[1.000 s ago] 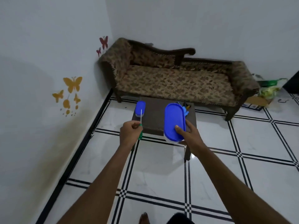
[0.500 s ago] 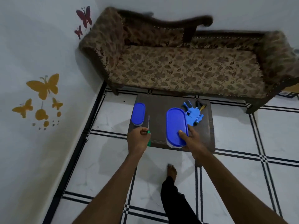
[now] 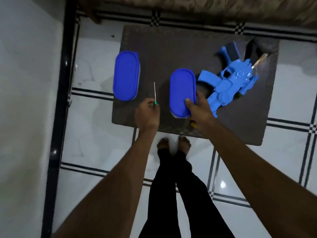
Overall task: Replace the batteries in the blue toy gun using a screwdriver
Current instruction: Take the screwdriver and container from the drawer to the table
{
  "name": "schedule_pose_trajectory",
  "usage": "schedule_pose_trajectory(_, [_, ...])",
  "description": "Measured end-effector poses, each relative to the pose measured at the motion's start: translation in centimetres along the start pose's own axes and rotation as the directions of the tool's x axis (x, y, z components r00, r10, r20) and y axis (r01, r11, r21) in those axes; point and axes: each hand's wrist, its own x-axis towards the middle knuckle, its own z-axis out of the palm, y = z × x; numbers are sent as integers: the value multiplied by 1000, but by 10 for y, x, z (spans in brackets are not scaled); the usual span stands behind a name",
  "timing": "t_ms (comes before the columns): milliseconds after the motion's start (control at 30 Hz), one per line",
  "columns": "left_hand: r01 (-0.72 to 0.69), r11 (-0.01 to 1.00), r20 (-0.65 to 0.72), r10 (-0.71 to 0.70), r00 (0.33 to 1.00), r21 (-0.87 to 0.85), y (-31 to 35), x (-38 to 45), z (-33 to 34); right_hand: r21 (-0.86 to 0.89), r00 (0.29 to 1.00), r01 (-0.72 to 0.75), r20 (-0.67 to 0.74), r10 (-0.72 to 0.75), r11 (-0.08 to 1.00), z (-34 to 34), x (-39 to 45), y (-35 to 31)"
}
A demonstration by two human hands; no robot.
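Blue plastic dominates the dark low table: the toy gun lies at its right side, just beside a blue-lidded container that the right hand grips at its near end. The left hand pinches a thin green-handled screwdriver, shaft pointing away. A second lidded container sits at the table's left edge.

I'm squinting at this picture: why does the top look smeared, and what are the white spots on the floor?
Head view: the sofa along the top edge is streaked by motion blur, and the blue toy gun is slightly soft; the white spots are lamp glare on the glossy floor tiles; the wide lens bends the floor lines; the left hand and screwdriver stay fairly sharp.
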Motion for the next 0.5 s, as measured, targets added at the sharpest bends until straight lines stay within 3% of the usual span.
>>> schedule_pose_trajectory(233, [-100, 992, -18, 102, 995, 81, -19, 31, 27, -19, 999, 13, -40, -14, 1000, 12, 25, 3])
schedule_pose_trajectory(500, [-170, 976, -17, 174, 985, 135, -30, 39, 35, -176, 994, 57, -83, -72, 983, 15, 25, 8])
